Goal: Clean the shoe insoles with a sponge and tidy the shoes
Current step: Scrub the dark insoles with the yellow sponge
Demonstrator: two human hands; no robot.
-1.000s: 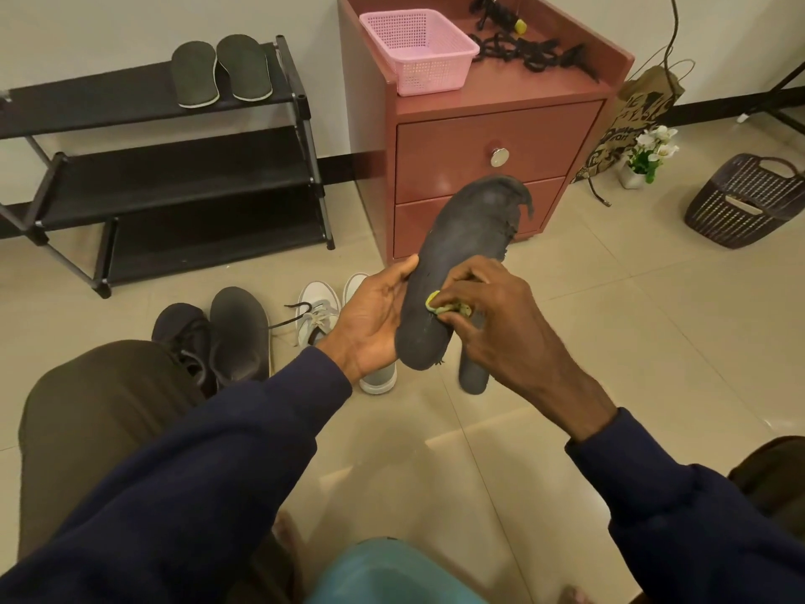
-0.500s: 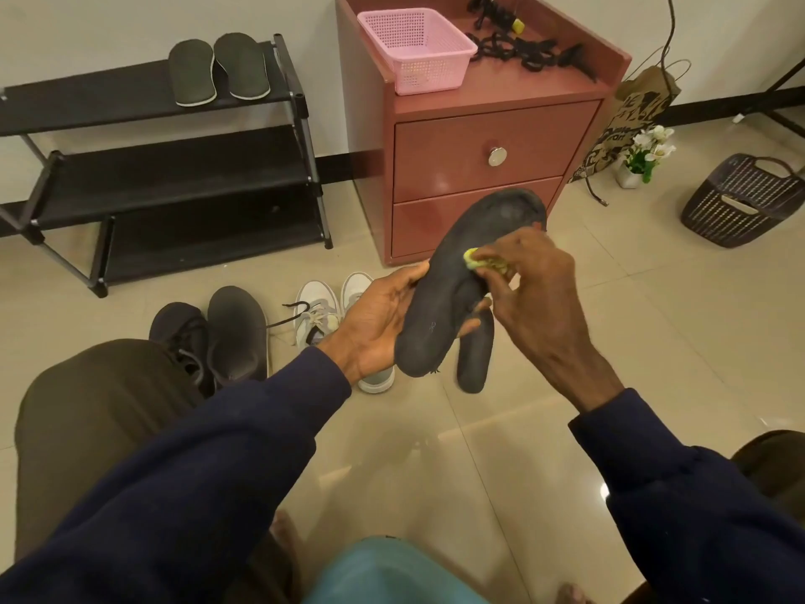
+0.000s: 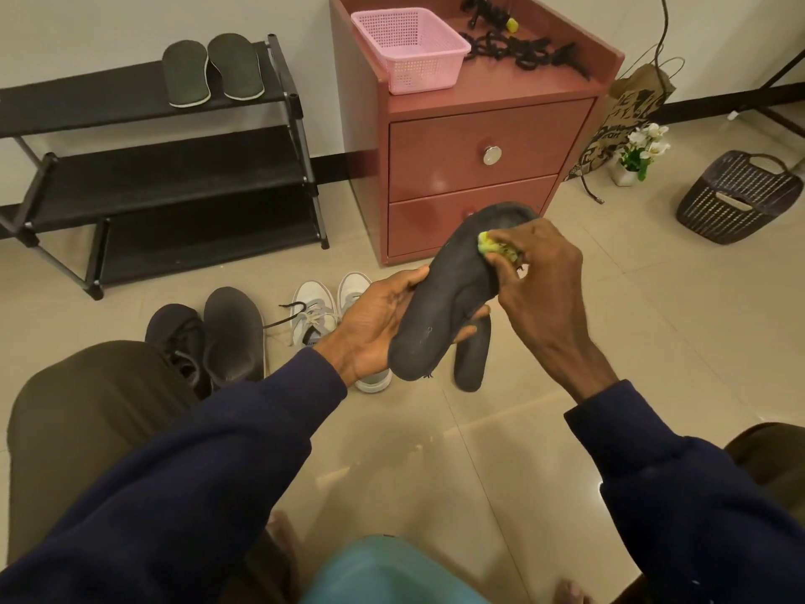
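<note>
Sponge [image 3: 493, 247] has climbed the insole [image 3: 438, 303] from middle to toe, pinched by the right hand [image 3: 542, 294]; left hand [image 3: 377, 318] grips its heel: brace there, scrub firmly.

**Other Things in the Room**

A red cabinet [image 3: 475, 141] stands on the floor [image 3: 653, 320] by the wall. A pink basket [image 3: 409, 50] sits near the front left corner of its top. Tangled black straps [image 3: 518, 52] lie near the back right corner. Right of the cabinet are a paper bag [image 3: 627, 106], a small flower pot [image 3: 640, 152] and a dark basket [image 3: 736, 198].
</note>
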